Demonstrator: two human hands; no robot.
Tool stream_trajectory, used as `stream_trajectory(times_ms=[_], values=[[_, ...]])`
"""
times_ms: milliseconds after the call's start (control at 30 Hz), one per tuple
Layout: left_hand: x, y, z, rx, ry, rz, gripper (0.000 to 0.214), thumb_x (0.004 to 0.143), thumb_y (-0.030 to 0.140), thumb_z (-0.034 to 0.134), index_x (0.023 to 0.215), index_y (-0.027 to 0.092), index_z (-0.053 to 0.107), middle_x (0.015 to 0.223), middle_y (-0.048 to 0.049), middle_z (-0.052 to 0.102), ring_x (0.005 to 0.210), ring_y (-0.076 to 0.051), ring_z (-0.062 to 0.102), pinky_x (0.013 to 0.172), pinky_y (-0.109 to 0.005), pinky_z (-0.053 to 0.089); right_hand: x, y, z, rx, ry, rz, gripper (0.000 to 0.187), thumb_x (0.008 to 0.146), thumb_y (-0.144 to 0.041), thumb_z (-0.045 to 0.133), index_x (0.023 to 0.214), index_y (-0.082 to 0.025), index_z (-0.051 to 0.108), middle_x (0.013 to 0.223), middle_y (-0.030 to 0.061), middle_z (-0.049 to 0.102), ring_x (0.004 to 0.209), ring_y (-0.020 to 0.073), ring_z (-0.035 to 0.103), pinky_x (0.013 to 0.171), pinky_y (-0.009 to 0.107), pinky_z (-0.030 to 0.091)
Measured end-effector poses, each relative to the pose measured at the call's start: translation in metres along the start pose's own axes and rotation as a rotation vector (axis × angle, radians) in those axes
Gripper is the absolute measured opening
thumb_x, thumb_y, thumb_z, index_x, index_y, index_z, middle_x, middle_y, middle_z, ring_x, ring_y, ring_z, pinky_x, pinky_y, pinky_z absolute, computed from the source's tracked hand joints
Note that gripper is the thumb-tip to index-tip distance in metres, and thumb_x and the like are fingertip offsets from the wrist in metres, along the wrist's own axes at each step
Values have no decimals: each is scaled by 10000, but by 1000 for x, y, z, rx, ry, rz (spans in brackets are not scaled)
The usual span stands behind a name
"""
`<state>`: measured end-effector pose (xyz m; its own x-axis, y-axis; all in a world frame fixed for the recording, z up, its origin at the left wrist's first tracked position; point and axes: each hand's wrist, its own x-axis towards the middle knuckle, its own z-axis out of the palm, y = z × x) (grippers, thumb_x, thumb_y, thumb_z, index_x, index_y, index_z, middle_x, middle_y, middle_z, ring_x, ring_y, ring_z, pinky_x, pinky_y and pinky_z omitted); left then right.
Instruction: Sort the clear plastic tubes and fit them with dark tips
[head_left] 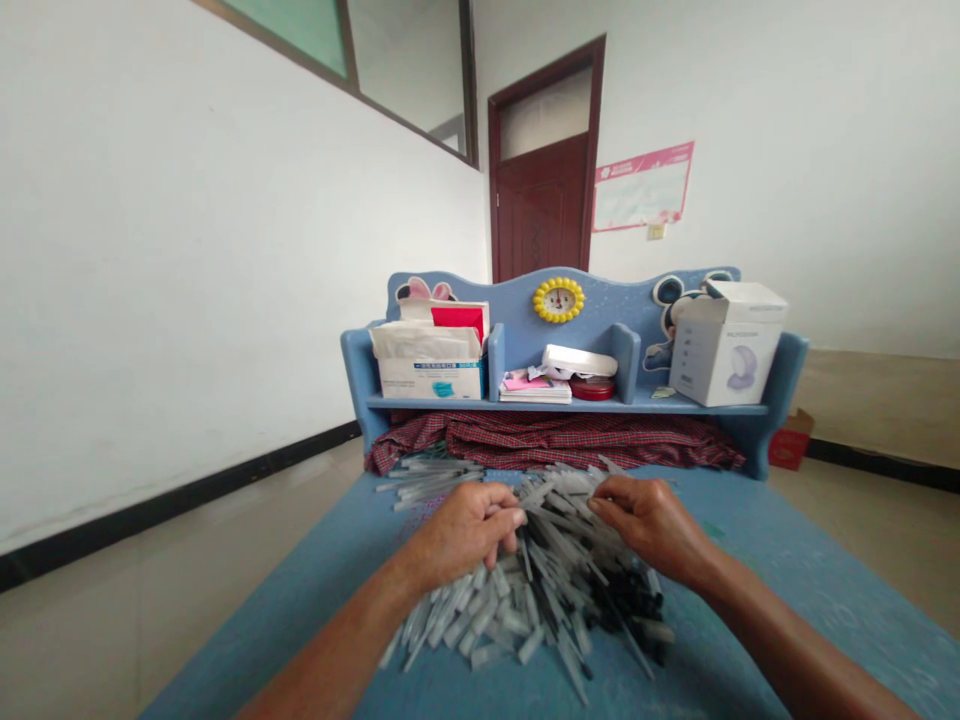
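A loose heap of narrow, translucent plastic pieces [555, 520] lies on the blue desk. At the left edge of the heap is my left hand [472, 530], its fingers curled and the thumb pressed against them; what it grips is hidden. Over the heap's right side, my right hand [645, 520] has thumb and forefinger pinched together, and anything between them is too small to make out. Short whitish pieces [480, 610] spread below my left hand. Dark black pieces [634, 600] lie under my right hand. A separate bunch of similar strips [427, 482] rests behind on the left.
A red checked cloth [555, 440] lies along the back under a blue shelf [442, 405]. On it stand a mask box [431, 378], a pile of papers [535, 388], a red round tin [592, 388] and a white carton [727, 345]. The desk surface [780, 560] extends right.
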<state>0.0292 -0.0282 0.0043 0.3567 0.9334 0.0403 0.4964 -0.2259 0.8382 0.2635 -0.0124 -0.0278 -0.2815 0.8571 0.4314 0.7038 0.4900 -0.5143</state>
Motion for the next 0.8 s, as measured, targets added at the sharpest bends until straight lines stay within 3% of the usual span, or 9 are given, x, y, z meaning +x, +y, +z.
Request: stream_trajectory(times_ms=[467, 600, 800], values=[[7, -13, -6, 77, 130, 45, 228, 764, 340, 468, 679, 148, 557, 578, 1, 622, 387, -90, 475, 404, -194, 327, 25, -57, 18, -473, -145, -134, 266, 846, -365, 467, 748, -216, 664, 703, 63, 710, 619, 175, 629, 518, 259, 222], [7, -14, -6, 20, 143, 39, 203, 756, 306, 476, 659, 148, 558, 540, 11, 607, 374, -86, 471, 395, -188, 324, 27, -55, 20, -395, -92, -98, 296, 857, -375, 453, 723, -205, 656, 665, 58, 693, 598, 159, 607, 517, 250, 239], [4, -8, -1, -234, 176, -2, 188, 765, 300, 514, 660, 145, 533, 577, -9, 619, 365, -64, 465, 338, -150, 283, 21, -47, 16, -36, -2, -100, 327, 855, -371, 452, 638, -177, 602, 564, 12, 584, 530, 122, 502, 523, 226, 305]])
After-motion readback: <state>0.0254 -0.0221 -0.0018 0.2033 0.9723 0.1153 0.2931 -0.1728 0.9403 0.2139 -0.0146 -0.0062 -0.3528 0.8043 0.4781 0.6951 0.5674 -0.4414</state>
